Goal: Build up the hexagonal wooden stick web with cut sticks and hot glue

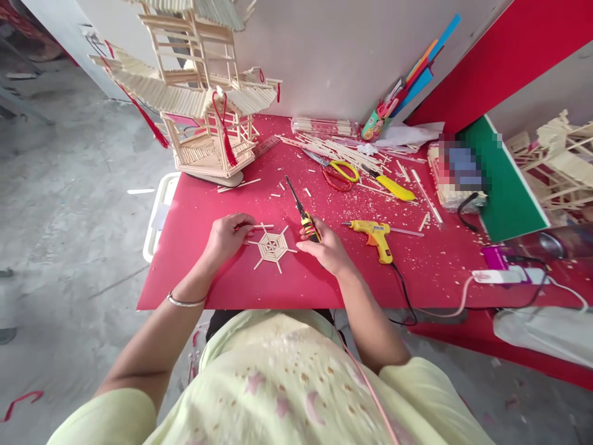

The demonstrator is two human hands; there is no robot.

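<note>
Green cup [371, 127] near wall [319, 62]: blue and orange flat pieces [414, 93] lean inside; printing on cup too small for reading. Clear packet [323, 127] beside it: bundle of sticks within. Red table [287, 292]: pale wood crumbs scattered, yellow glue gun [376, 235] lying at right. Grey floor [92, 247] at left. Six-spoked stick web [272, 246] flat on table, between hands. Left hand [226, 238]: fingers narrow, pinching thin stick [264, 226] at web's upper-left edge. Right hand [328, 248]: fingers wrapped around handle of slim black-yellow tool [304, 215].
</note>
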